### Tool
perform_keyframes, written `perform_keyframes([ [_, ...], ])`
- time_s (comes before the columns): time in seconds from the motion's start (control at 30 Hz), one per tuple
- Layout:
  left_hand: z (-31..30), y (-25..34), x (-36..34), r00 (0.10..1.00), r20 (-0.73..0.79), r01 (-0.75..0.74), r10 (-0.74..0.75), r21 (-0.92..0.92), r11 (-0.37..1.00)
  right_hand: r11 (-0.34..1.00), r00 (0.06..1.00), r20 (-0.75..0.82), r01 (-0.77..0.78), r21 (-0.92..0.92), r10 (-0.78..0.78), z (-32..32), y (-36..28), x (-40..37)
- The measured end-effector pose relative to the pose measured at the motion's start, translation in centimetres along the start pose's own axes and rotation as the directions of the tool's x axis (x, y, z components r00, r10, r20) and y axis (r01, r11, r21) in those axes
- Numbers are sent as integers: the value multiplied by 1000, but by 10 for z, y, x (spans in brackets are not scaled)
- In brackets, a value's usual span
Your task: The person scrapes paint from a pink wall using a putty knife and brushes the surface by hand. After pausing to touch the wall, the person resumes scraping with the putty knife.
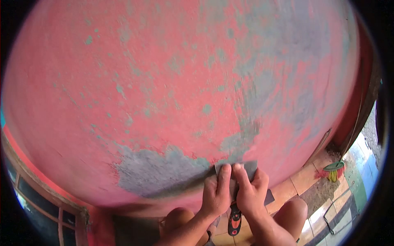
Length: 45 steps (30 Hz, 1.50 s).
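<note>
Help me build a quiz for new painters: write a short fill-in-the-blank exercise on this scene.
1. The left hand and the right hand grip the same ____.
2. The thumbs press on its flat metal ____.
3. The large grey patch low on the wall lies to the ____ of both hands.
4. The green-topped broom head, with red and yellow bristles, is to the ____ of both hands.

Missing words: scraper; blade; left; right.
</note>
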<state>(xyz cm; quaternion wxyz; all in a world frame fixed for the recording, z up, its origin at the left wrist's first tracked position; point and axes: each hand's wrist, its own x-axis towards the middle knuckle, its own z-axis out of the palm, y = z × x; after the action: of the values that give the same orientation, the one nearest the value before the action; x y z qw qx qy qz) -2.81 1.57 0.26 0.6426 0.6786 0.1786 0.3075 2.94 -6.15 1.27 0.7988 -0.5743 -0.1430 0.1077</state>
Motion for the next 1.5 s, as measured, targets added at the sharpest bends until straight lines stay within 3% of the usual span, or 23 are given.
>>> perform_keyframes([
  [0.13, 8, -6, 7, 993, -17, -119, 119, 2, 993, 1000, 1000, -4, -1, -3, 1, -4, 9, 4],
  [0.17, 11, -5, 6, 993, -32, -118, 117, -24, 993, 1000, 1000, 12, -14, -25, 14, -7, 7, 4],
  [0.2, 2, -4, 7, 997, 64, -52, 51, 7, 999, 999, 1000, 10, -16, -41, 16, -7, 0, 4],
  [0.3, 12, -11, 9, 995, 100, 0, 11, -112, 994, 995, 999, -48, -17, 98, 21, -10, 1, 4],
  [0.33, 15, -19, 13, 987, 101, -118, 124, -69, 991, 996, 998, -58, -23, 87, 28, -15, 4, 5],
  [0.4, 21, -19, 15, 985, 112, -116, 128, -106, 988, 998, 998, -53, -32, 60, 35, -20, 0, 8],
  [0.43, 25, -18, 15, 985, 119, -111, 126, -124, 986, 998, 998, -53, -40, 45, 43, -23, -2, 8],
  [0.47, 17, -13, 14, 976, 217, 28, -13, -66, 997, 999, 998, -53, -27, 35, 28, -28, -6, 10],
  [0.57, 9, 14, 12, 894, 398, -282, 203, 149, 948, 997, 997, -73, 29, 67, -24, -41, -43, 25],
  [0.63, -3, 34, 17, 707, 455, -681, 541, 233, 694, 978, 983, -174, 94, 187, -61, -55, -62, 39],
  [0.7, -11, 46, 30, 374, 491, -926, 787, 251, 283, 959, 969, -217, 164, 230, -114, -68, -73, 45],
  [0.77, -22, 49, 30, 385, 494, -854, 779, 511, 98, 962, 948, -260, 226, 154, -182, -80, -60, 51],
  [0.83, -21, 54, 38, 410, 485, -666, 772, 738, -109, 968, 940, -288, 224, 112, -184, -86, -43, 53],
  [0.87, -24, 33, 40, 410, 603, -591, 684, 747, -304, 975, 941, -304, 191, 113, -149, -89, -33, 51],
  [1.0, -13, -24, 28, 470, 767, -659, 437, 634, -404, 982, 945, -317, 129, 136, -81, -101, -13, 47],
  [1.1, -15, -46, 20, 477, 870, -874, 127, 485, -41, 971, 941, -323, 162, 178, -97, -101, -14, 47],
  [1.2, -16, -64, 17, 390, 920, -896, -35, 388, 216, 970, 949, -307, 139, 198, -73, -102, -16, 46],
  [1.3, -15, -84, 12, 346, 929, -867, -133, 371, 333, 982, 948, -312, 110, 156, -57, -100, -18, 45],
  [1.4, -8, -75, 9, 381, 925, -863, 8, 353, 361, 985, 955, -287, 121, 123, -81, -99, -16, 39],
  [1.5, -5, -56, 11, 543, 832, -688, -110, 517, 510, 986, 960, -265, 124, 115, -90, -96, -20, 35],
])
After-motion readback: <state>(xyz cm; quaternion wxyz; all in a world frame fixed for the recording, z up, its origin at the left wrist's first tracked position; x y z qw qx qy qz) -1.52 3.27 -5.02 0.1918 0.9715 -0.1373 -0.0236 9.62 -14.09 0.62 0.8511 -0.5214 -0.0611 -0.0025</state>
